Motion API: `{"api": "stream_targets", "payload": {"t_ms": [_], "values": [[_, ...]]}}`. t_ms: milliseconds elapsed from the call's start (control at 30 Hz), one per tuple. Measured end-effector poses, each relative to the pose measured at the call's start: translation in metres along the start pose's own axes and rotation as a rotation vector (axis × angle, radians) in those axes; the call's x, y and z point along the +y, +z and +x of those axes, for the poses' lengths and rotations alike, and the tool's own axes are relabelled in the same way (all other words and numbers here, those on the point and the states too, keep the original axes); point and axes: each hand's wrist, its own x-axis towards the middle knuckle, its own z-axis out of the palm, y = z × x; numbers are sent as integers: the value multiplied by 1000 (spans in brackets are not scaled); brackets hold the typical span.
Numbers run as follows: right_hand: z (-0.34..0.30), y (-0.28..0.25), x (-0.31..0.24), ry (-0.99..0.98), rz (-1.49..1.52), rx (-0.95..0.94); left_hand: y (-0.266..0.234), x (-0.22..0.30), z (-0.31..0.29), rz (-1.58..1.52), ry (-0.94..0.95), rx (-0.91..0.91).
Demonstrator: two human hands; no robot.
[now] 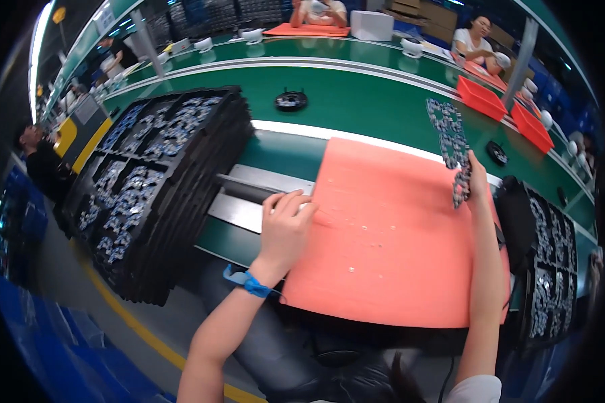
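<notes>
My right hand (477, 178) is closed on the lower end of a long panel of small circuit boards (448, 131), holding it up over the right edge of an orange mat (410, 248). My left hand (288, 225), with a blue wrist strap (255, 285), is at the mat's left edge. Its fingers are curled, and a small pale spot shows at the fingertips; what they hold, if anything, I cannot make out. Beside this hand lies a metal bar fixture (249, 190). Several tiny light bits are scattered over the mat.
Stacked black trays (175, 158) full of small boards rise at left; more filled trays (551, 262) stand at right beside a black bag-like thing (514, 215). Round black parts (291, 101) sit on the green conveyor (356, 94). Red bins (480, 99) and co-workers are beyond.
</notes>
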Motion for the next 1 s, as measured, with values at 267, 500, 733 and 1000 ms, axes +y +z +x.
{"api": "stream_targets", "payload": {"t_ms": [267,500,733,1000], "values": [[25,-74,15,-332,-1057,301,-5,38,31,-343,-114,133],[-4,-18,-11,-190,-525,105,-26,53,58,-1230,-510,-22],[-66,86,-8,-211,-147,-145,3,44,56,-1901,-741,-343],[-123,123,-27,27,-68,-467,17,39,55,-1992,-707,-194]]}}
